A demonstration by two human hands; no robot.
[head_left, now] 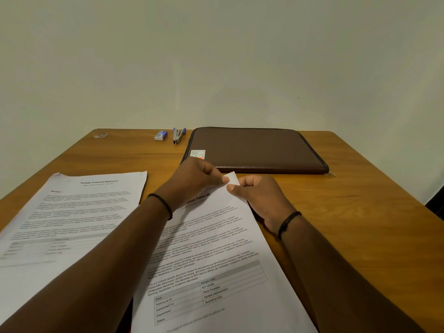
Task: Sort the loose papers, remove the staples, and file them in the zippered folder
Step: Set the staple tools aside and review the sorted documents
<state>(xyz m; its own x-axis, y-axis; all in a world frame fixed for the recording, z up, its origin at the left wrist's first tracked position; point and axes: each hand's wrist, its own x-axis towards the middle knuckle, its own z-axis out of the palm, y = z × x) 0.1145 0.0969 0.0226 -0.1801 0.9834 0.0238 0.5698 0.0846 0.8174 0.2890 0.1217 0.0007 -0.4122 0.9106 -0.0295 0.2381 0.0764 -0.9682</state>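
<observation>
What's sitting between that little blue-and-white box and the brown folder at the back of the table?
A staple remover with blue handles lies between the small box and the brown zippered folder, seen in the head view.

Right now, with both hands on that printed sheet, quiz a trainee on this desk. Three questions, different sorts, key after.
1. True or false: the brown leather zippered folder lies closed.
2. Which hands pinch the white transcript sheet's top corner? A left hand only; B right hand only; C both.
3. Fill in: the blue-handled metal staple remover lies between the folder and the small blue-and-white ____.

Key: 1 true; 2 C; 3 box.
</observation>
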